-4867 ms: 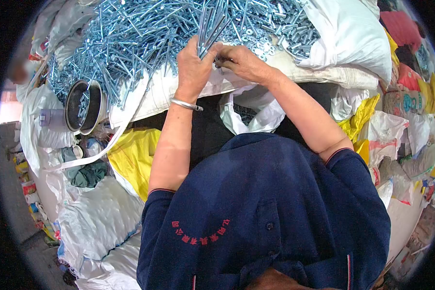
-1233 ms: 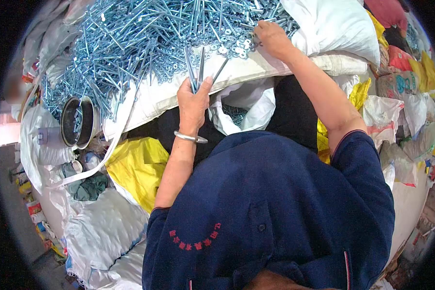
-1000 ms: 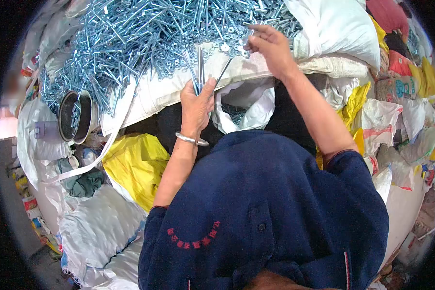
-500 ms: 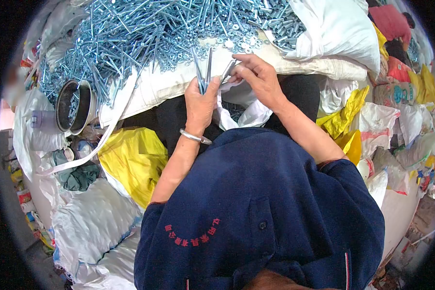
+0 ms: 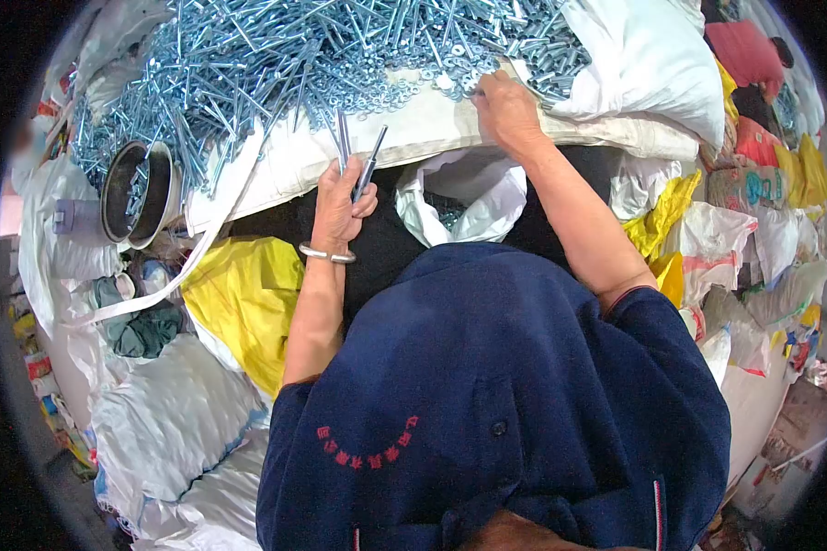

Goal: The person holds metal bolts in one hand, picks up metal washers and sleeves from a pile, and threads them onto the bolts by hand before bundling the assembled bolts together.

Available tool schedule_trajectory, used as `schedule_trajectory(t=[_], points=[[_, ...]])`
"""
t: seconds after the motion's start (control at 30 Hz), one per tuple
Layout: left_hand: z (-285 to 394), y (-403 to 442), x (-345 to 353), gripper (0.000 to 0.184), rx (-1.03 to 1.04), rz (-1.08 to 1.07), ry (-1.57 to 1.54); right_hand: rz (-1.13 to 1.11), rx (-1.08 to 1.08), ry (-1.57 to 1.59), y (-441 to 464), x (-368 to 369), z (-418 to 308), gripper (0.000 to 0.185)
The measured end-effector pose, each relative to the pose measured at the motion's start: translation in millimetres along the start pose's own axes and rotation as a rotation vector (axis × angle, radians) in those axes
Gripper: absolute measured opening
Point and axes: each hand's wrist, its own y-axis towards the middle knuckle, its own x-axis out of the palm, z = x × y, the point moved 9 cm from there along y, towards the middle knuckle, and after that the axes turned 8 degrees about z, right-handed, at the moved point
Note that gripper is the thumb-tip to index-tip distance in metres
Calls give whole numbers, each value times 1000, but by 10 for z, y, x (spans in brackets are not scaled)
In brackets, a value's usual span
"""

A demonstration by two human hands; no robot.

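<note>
My left hand (image 5: pixel 342 204) is closed around several long, shiny metal bolts (image 5: pixel 368 163), which point up and away from me. One bolt leans right and has a thicker sleeve on its lower part. My right hand (image 5: pixel 510 112) reaches to the near edge of the metal pile, beside loose washers (image 5: pixel 452 81) and short metal sleeves (image 5: pixel 551 57). Its fingers are bent and pressed together; whatever is between the fingertips is hidden. Below and between my hands, a white bag (image 5: pixel 498 207) gapes with small metal parts inside.
A large heap of long bolts (image 5: pixel 276 55) covers the white-cloth surface (image 5: pixel 294 170). A stuffed white sack (image 5: pixel 652 69) lies at right. On the left are a dark-lined pot (image 5: pixel 163 197), a yellow bag (image 5: pixel 248 303) and a white strap (image 5: pixel 161 298). Another person (image 5: pixel 744 55) is at far right.
My hands have moved apart: the left drew back leftward with the bolts, and the right went up and right to the washers and sleeves. The white bag's opening is now uncovered.
</note>
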Motion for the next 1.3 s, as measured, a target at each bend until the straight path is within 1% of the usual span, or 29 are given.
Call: schedule_trajectory(t=[0.03,0.1,0.13,0.2,0.23,0.3,0.33,0.37,0.43,0.47,0.5,0.57,0.63,0.73,0.8,0.83,0.9,0.93,1.0,1.03,1.1,1.13,1.2,1.23,1.3], points=[[1,-3,26,23,-5,-19,-12,-4,-4,1,6,16,-2,15],[4,5,46,24,-7,-38,-28,13,31,159,42,14,69,10],[-1,12,49,25,-11,-45,-37,11,27,157,63,37,99,10],[-5,30,40,26,-13,-50,-52,36,30,366,123,9,62,13],[-2,29,47,26,-1,-73,-56,31,24,365,165,-4,7,13],[-23,24,47,27,4,-95,-59,-149,213,775,202,176,-97,17],[-29,36,51,26,3,-105,-64,-184,185,834,256,291,-189,18],[-25,50,54,26,5,-115,-70,-183,186,834,300,381,-240,18],[-44,76,53,25,-3,-134,-72,-47,-74,630,399,354,-504,20],[-63,78,57,24,-13,-152,-77,-98,-83,523,404,451,-549,20],[-52,65,70,24,-11,-148,-77,-101,-86,527,425,534,-570,20],[-40,54,63,22,-7,-95,-72,-174,-136,275,446,763,-599,15],[-32,47,77,22,-7,-90,-59,-180,-137,268,446,751,-619,14],[-49,65,92,21,13,-106,-16,-154,-202,217,467,676,-693,14],[-65,79,111,21,29,-125,12,-110,-277,347,426,538,-758,13],[-75,88,106,21,33,-110,16,-111,-275,344,404,505,-759,13],[-87,88,124,22,36,-95,18,-90,-199,494,374,411,-722,14],[-71,84,133,22,51,-80,23,-92,-201,493,338,376,-731,14],[-54,81,124,22,71,-59,24,-107,8,662,276,335,-604,10],[-66,88,115,22,72,-48,40,-112,6,661,231,262,-628,10],[-82,93,115,23,71,-37,52,-397,376,1005,5,414,-564,10],[-74,88,122,23,78,-26,77,-399,379,1001,-69,380,-585,10],[-93,94,128,24,80,-20,101,-372,433,1172,-202,312,-640,12],[-100,104,113,24,96,-10,149,-371,435,1171,-250,301,-667,12],[-111,107,108,25,109,-2,197,-300,472,1296,-312,241,-690,16]])
